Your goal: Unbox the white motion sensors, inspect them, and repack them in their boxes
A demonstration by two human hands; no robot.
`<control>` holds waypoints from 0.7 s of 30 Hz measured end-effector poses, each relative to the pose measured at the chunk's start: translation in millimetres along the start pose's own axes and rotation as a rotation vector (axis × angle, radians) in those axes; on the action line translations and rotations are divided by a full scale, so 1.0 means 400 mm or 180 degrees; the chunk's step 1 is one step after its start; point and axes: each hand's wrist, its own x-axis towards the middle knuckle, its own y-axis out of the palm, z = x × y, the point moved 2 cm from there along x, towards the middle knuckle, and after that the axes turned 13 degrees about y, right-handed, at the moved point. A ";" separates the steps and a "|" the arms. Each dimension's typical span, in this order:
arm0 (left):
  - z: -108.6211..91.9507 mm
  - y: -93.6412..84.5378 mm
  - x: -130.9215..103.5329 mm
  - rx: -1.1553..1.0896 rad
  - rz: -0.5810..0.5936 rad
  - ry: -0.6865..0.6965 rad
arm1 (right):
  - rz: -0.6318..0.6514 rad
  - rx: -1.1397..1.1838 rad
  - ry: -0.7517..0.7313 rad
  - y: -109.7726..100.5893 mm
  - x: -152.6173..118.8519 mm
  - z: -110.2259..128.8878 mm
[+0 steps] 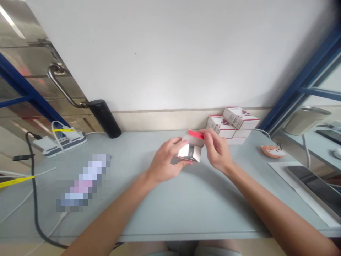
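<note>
A small white carton (189, 153) with a red-edged lid flap is held up above the desk, its opened end facing me. My left hand (167, 158) wraps round the carton's left side, thumb underneath and fingers on top. At the upper right, my right hand (217, 147) pinches the raised flap (195, 135) between thumb and fingers. Something dark and shiny shows inside the opening, too blurred to name. Just behind my right hand, several white boxes (241, 119) with red edges stand stacked against the wall.
A black bottle (105, 119) stands at the back left, near a power strip (65, 142) with cables. A blurred-out oblong thing (84, 183) lies on the grey desk (160, 209). Rightward are an orange animal-shaped item (273, 152) and a dark phone-like slab (314, 186) on white paper.
</note>
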 end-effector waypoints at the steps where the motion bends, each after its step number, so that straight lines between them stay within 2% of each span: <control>1: -0.003 -0.002 0.001 0.0107 0.0090 0.0201 | -0.0029 0.0158 0.0233 0.004 0.004 0.000; 3: -0.010 -0.006 0.002 0.0347 0.0217 0.0615 | 0.0130 0.0483 0.0771 0.016 0.013 -0.004; 5: -0.015 -0.009 0.002 0.0479 0.0228 0.0838 | 0.0558 0.0753 0.1325 0.031 0.018 -0.011; 9: -0.019 -0.007 0.006 0.0448 0.0175 0.0657 | 0.1463 0.1118 0.2041 0.051 0.016 -0.026; 11: -0.023 -0.006 0.012 0.0506 0.0192 0.0597 | 0.1587 0.1272 0.2164 0.051 0.014 -0.031; 16: -0.029 -0.019 0.030 0.1010 0.0190 0.0486 | 0.1550 0.1236 0.2238 0.047 0.012 -0.039; 21: -0.020 -0.022 0.033 0.0550 0.0271 0.0596 | 0.1631 0.1064 0.2221 0.060 0.009 -0.058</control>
